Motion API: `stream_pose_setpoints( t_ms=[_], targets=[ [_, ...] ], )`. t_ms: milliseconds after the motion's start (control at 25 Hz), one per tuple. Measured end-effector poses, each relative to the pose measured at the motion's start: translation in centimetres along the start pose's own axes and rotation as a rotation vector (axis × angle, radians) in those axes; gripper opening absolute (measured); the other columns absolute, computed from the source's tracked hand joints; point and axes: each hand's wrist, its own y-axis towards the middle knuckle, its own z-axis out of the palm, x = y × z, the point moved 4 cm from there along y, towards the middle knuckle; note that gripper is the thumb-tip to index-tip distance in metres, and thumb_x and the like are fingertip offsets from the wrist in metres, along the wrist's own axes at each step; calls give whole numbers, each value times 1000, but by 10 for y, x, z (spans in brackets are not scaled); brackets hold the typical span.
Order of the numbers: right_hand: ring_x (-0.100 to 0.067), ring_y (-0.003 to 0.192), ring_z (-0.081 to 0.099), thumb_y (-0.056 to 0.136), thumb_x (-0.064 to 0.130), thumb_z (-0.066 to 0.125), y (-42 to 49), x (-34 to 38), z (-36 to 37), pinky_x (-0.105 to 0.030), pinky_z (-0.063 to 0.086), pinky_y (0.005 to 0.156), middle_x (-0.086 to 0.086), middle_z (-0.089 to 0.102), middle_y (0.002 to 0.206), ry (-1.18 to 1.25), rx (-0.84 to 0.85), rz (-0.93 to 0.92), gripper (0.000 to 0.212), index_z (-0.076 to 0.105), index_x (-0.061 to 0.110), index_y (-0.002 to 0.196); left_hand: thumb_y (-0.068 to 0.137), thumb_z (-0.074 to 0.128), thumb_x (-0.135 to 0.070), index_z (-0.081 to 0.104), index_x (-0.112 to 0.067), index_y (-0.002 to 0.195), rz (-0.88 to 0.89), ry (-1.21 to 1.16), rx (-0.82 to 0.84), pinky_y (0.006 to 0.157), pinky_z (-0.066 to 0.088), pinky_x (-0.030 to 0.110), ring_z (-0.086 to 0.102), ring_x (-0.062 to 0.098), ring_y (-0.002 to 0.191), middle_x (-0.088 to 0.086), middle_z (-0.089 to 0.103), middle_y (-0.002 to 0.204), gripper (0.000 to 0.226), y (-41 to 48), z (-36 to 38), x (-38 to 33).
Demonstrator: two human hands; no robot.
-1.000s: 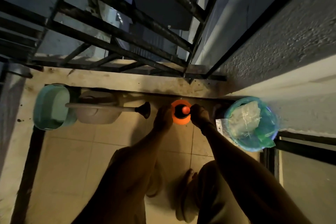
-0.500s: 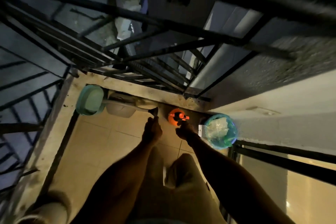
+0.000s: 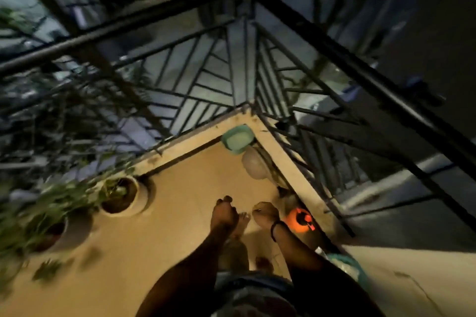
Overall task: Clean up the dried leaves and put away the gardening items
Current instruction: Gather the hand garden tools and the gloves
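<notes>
The left hand (image 3: 223,213) and right hand (image 3: 266,214) hang apart, fingers loosely curled, holding nothing. An orange bottle (image 3: 299,220) stands beside the right hand.

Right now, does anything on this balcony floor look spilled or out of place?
Yes: a few green leaves seem to lie loose on the floor tiles in front of the plant pots, at lower left. The picture is blurred, so I cannot tell whether they are dry.

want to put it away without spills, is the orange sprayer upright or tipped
Upright: the orange sprayer stands on the floor beside the ledge, its black cap facing up.
</notes>
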Motion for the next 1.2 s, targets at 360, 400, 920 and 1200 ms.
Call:
stream_pose_setpoints(
  t_ms=[360,400,920,1200],
  targets=[
    [-29,105,64,91,13,52,-72,54,121,-29,52,85,-10,71,113,-431,397,-252,26,73,5,104,97,52,-18,51,-9,134,-528,-385,-257,93,47,35,60,31,114,16,58,130,38,-133,21,186],
    [-29,104,65,91,13,51,-78,64,137,-28,52,84,-10,71,112,-485,428,-283,27,73,5,104,97,52,-19,51,-9,134,-577,-414,-270,93,46,35,59,31,115,16,57,131,38,-147,22,204],
    [-31,99,68,91,14,55,-229,185,420,-37,56,87,-8,73,106,-745,703,-602,21,67,24,77,99,50,-23,52,-10,132,-1099,-813,-624,92,48,35,59,32,113,16,58,127,36,-332,33,451],
    [-23,96,68,86,11,55,-279,234,530,-26,54,81,2,70,93,-971,837,-678,20,69,24,79,94,52,-17,55,-8,125,-1369,-1037,-607,90,47,32,59,32,113,16,59,125,32,-376,63,518]
  ],
)
